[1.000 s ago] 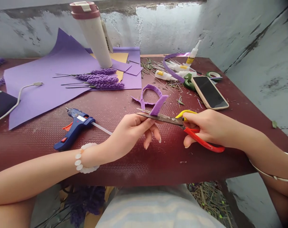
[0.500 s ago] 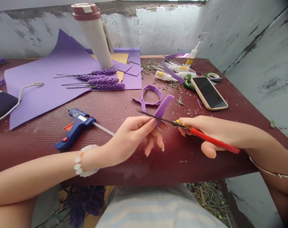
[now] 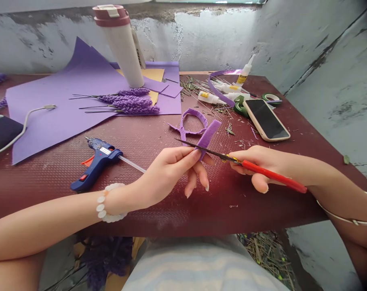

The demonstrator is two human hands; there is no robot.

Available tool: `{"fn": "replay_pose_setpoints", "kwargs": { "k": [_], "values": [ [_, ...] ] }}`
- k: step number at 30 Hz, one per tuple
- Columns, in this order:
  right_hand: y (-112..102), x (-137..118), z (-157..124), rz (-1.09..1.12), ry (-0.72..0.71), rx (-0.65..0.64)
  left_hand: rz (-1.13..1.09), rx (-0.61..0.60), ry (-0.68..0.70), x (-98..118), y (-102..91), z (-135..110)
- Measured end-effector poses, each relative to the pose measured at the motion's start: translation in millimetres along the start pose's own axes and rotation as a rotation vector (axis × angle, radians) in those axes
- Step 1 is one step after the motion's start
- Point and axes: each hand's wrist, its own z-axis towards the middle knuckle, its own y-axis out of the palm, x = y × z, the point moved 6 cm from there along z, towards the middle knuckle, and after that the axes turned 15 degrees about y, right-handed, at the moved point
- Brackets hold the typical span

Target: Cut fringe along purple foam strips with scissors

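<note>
My left hand (image 3: 177, 169) pinches a purple foam strip (image 3: 210, 133) between thumb and forefinger, its other fingers loosely curled below. The strip's free end points up and to the right, and its fringed tail seems to loop on the table behind as a curled purple piece (image 3: 198, 130); the join is hidden. My right hand (image 3: 256, 165) grips red-handled scissors (image 3: 271, 175). Their dark blades lie across the strip just above my left fingertips. Whether the blades are parted I cannot tell.
A blue glue gun (image 3: 98, 161) lies left of my hands. Behind are purple foam sheets (image 3: 50, 109), lavender stems (image 3: 131, 104) and a white tumbler (image 3: 123, 52). At right lie a phone (image 3: 266, 119), glue bottles (image 3: 210, 98), green tape (image 3: 271, 98) and scattered wires.
My right hand and the scissors' handles have shifted slightly up and to the right. The blades still cross the strip, and my left hand has barely moved.
</note>
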Motion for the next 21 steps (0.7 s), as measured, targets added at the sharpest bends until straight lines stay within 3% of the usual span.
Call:
{"fn": "replay_pose_setpoints", "kwargs": {
  "k": [21],
  "values": [
    [2,-8,-3,0.001,0.062,0.025,-0.039,0.008,-0.014,-2,-0.1,1]
  ]
}}
